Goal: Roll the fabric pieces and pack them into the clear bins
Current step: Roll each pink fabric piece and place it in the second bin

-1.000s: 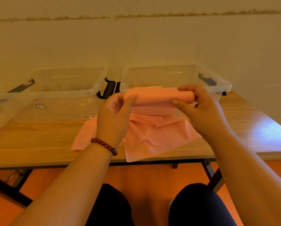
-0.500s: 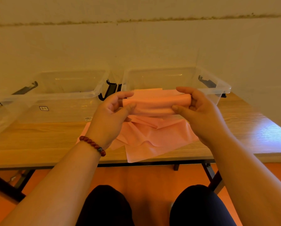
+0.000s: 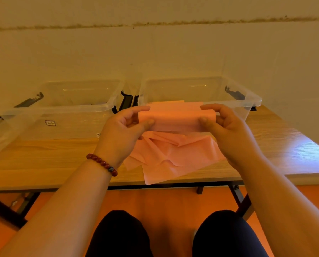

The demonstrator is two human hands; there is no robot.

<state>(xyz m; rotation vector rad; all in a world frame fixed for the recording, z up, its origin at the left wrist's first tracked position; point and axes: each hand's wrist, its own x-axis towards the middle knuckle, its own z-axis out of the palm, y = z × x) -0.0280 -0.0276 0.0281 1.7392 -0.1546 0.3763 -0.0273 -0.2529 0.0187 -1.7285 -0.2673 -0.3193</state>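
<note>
Fabric (image 3: 175, 120) part-rolled, held just above the surface (image 3: 43, 158).
Left hand (image 3: 121, 134) and right hand (image 3: 229, 132) each pinch one end of the roll, grips tight on it; its loose tail lies crumpled near the right bin (image 3: 255, 101), with the left bin (image 3: 62, 110) alongside.

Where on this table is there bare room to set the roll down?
Bare wood shows on the table between the left bin and the near edge, left of the loose fabric, and again right of the right bin. The middle is crowded: the left hand and right hand hold the roll above the loose fabric.
</note>
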